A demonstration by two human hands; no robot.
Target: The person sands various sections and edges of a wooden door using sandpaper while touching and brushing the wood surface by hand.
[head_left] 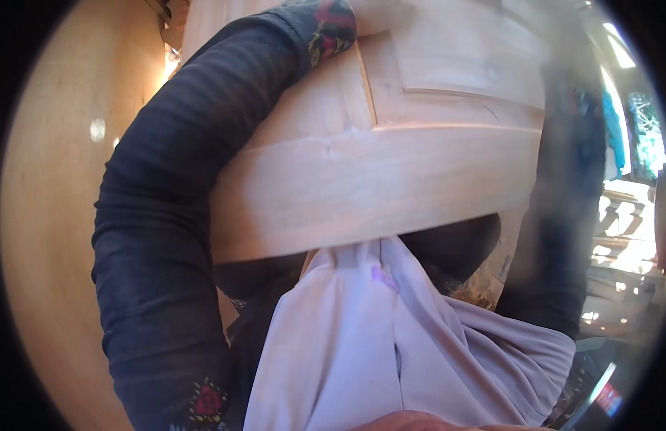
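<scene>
Panel [376, 179], pale wood, door-like with recessed fields, is set directly ahead of the torso, between both arms. Its near edge is laid crosswise, left to right, right end slightly farther out; full long axis can't be told, far end is cut off. From the left hand [387, 13], the near edge is placed back toward the body; left is the nearer visible hand. Plain wood surface [56, 230] is seen beyond the left sleeve [160, 187]. Right sleeve [566, 194] is extended along the panel's right side, blurred. Lavender cloth [333, 345] is draped over the chest, its top overlapped by the near edge. Turquoise cloth [614, 136] is hung at far right. No container can be made out. Left grip: fingers blurred and cropped, opening and hold can't be told. Right hand: out of frame, grip can't be told.
</scene>
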